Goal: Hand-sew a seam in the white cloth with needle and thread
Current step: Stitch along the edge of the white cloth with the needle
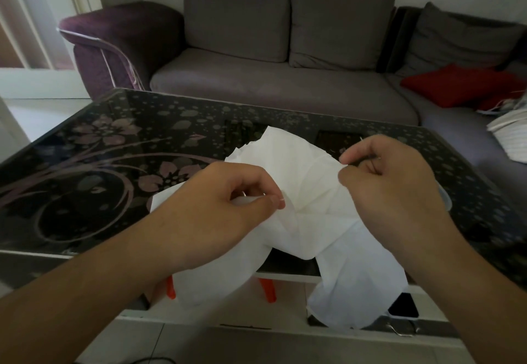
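Note:
The white cloth (pixel 302 192) lies crumpled over the near edge of the table, with part of it hanging down in front. My left hand (pixel 222 207) pinches a fold of the cloth between thumb and forefinger at its left side. Further right and a little higher, my right hand (pixel 393 181) pinches the cloth's upper right edge with thumb and forefinger, its other fingers curled. A thin needle (pixel 361 137) seems to stick up just above my right hand's fingers; it is too small to be sure. No thread is visible.
The dark glass table (pixel 114 158) with a flower pattern spreads to the left and far side. A grey sofa (pixel 285 84) stands behind it, with a red cushion (pixel 462 84) at the right. Orange legs (pixel 268 289) show under the table's near edge.

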`<state>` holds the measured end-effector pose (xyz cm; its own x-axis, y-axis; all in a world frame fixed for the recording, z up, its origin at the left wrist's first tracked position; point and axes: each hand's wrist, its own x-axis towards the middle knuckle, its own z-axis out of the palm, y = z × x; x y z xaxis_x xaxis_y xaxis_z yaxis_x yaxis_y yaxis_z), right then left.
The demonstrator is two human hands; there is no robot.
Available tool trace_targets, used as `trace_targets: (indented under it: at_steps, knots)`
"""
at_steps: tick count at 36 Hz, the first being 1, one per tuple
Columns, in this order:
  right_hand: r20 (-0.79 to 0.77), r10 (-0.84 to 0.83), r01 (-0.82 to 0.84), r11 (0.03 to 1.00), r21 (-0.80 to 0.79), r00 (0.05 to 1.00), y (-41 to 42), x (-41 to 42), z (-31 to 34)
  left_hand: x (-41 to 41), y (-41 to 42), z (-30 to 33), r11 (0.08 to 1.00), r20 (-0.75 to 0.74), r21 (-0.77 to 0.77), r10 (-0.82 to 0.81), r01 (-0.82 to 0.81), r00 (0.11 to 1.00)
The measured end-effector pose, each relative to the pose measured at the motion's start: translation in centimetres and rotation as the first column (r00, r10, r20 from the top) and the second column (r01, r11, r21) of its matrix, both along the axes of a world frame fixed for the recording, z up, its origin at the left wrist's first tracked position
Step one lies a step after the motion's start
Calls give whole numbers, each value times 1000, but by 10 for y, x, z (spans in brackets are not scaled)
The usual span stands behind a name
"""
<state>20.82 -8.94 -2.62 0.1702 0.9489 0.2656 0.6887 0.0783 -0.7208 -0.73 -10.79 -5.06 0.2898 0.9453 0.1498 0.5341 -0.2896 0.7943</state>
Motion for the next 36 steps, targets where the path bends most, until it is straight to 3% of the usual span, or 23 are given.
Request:
trace_targets:
  at_steps: [7,15,23,36]
  knots:
    - [-211,-4,14,999,49,977,-4,1,4,-4,1,2,1000,58,0,-3,3,998]
    - [-119,333,-343,936,-79,935,-18,-13,2,-7,-2,6,999,95,-35,-26,30,995]
    - [-158,480,-500,856,-129,863,-16,-17,-7,-4,-5,10,1000,80,1,-29,29,996]
    - [-87,400,-409,899,-157,913,-9,-17,-11,-6,-2,10,997,-81,58,50,-45,995]
